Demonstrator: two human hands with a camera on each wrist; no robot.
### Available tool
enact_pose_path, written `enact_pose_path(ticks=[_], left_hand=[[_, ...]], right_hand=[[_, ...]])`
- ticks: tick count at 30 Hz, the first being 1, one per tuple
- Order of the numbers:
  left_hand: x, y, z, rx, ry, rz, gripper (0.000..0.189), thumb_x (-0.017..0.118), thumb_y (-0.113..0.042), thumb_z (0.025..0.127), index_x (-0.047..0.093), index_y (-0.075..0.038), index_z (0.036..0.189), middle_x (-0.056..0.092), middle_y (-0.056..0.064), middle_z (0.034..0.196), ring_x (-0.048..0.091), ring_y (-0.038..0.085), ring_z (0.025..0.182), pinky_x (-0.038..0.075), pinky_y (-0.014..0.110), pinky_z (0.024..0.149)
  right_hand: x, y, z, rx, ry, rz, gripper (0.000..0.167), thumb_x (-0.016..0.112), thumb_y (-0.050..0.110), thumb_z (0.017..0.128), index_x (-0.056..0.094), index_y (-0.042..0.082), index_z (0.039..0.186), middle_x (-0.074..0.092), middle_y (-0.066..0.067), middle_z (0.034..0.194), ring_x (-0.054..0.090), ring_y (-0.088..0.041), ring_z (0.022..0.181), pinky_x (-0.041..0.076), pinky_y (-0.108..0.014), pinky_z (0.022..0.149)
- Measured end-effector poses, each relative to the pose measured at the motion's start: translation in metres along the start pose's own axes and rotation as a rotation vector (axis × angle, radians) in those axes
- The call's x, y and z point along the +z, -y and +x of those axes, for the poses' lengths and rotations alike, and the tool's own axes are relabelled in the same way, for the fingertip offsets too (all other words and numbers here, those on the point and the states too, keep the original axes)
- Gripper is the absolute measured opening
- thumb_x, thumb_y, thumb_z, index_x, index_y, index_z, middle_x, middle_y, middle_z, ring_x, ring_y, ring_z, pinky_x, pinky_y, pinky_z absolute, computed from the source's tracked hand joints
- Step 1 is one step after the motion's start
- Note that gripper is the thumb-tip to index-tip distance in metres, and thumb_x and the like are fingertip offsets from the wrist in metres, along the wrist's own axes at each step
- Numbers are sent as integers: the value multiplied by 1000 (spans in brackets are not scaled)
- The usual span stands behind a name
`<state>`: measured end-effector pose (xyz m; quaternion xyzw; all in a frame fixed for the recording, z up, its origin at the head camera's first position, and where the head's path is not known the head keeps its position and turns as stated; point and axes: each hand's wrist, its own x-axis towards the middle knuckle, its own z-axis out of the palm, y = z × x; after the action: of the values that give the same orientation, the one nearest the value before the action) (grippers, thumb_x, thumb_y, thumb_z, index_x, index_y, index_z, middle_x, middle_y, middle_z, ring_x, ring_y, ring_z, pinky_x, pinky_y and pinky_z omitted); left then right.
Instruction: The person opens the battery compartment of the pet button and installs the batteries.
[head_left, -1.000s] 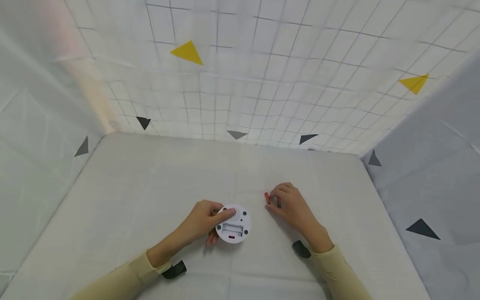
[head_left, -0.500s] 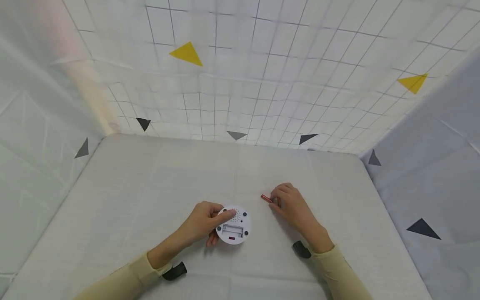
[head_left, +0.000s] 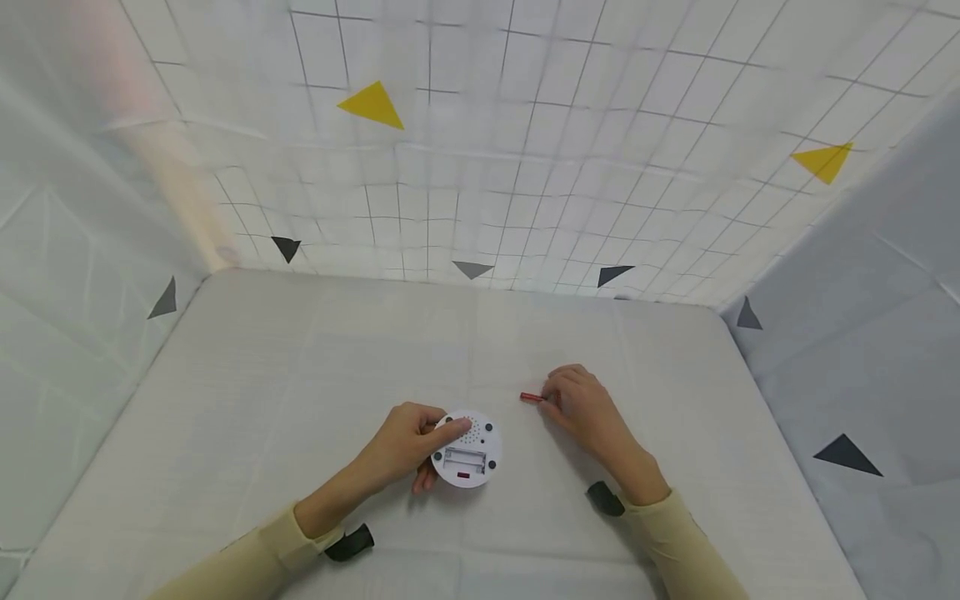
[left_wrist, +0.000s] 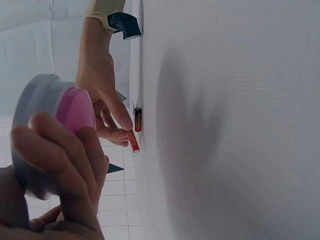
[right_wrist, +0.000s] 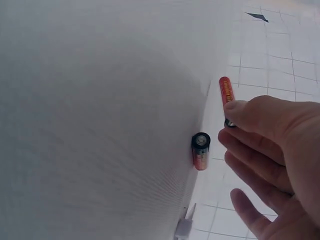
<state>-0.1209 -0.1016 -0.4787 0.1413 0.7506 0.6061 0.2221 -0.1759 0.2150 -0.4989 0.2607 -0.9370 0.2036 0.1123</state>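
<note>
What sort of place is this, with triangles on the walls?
Probably a small screened-off work booth: there's a white-covered table, a grid-lined back wall and creased gray side walls.

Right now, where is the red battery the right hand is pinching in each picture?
Head: the pinched battery is right of centre, below the middle.
Left wrist: the pinched battery is left of centre, a little below the middle.
Right wrist: the pinched battery is right of centre, above the middle.
Shared landmark: the right hand holding it.
</note>
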Motion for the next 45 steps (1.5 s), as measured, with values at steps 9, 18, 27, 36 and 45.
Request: enact_pose_path(ticks=[9,18,27,36,45], left_hand=[[5,-1,1,-5,-5,-3,42,68,-46,102,73,-5,93,69,13,59,56,17,36,50,32,37],[5,2,-1,-27,-20,0,40,71,-46,101,73,-7,95,67,11,57,56,17,37,49,31,39],[0,2,2,-31,-26,12,41,70,-47,101,73,-6,94,69,13,58,57,17,37,49,31,38],[-3,3,5,-14,-14,21,42,67,-49,103,74,-9,94,67,9,54,58,18,36,52,38,38],[-4,4,5,-8,-4,13,43,66,-49,103,72,-9,91,65,8,52,58,18,36,53,43,38]], right_hand=[[-16,7,-5,-81,-82,66,25,89,1,83,73,9,102,72,-6,113,67,-21,108,61,-43,94],[-28,30,-6,-194,-83,126,32,93,2,78,74,9,103,72,-6,114,68,-20,103,64,-37,76],[-35,48,-4,-228,-84,145,32,95,4,77,75,13,100,73,-1,111,68,-17,109,64,-34,83],[-42,61,-4,-266,-82,172,30,94,7,78,76,12,102,74,2,110,68,-15,109,62,-34,93],[-43,72,-5,-312,-57,198,28,92,9,80,76,13,101,74,3,110,68,-17,112,60,-33,97]])
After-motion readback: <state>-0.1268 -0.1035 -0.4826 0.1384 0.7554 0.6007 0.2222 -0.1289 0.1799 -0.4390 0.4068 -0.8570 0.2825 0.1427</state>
